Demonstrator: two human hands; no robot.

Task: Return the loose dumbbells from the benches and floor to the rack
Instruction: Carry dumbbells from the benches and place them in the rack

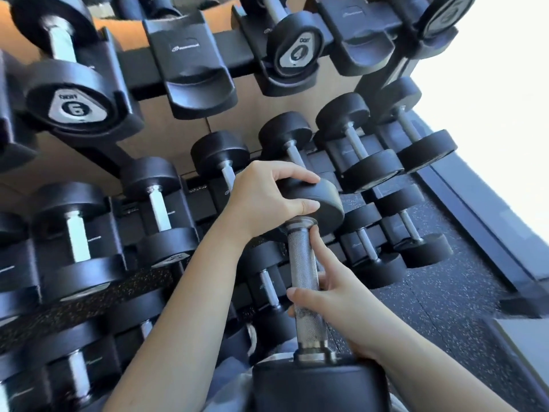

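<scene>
Dumbbell (pixel 304 263), near head closest to camera, stands almost upright in front of the rack (pixel 193 63), its far head level with the middle tier beside racked dumbbells (pixel 341 114). Left grip (pixel 267 197) curls over the far head's rim. Right grip (pixel 335 295) wraps the knurled handle, index finger stretched along it.

- Hard daylight enters from the upper right, where the corner burns out to pure white.
- A soft sheen lies on the rack (pixel 190 69) and the black weights (pixel 371 171).
- The nearest dumbbell (pixel 312 388) and its knurled handle (pixel 304 281) are sharp; weights at the left edge smear with blur.
- Wide-angle distortion curves straight lines toward the edges.
</scene>
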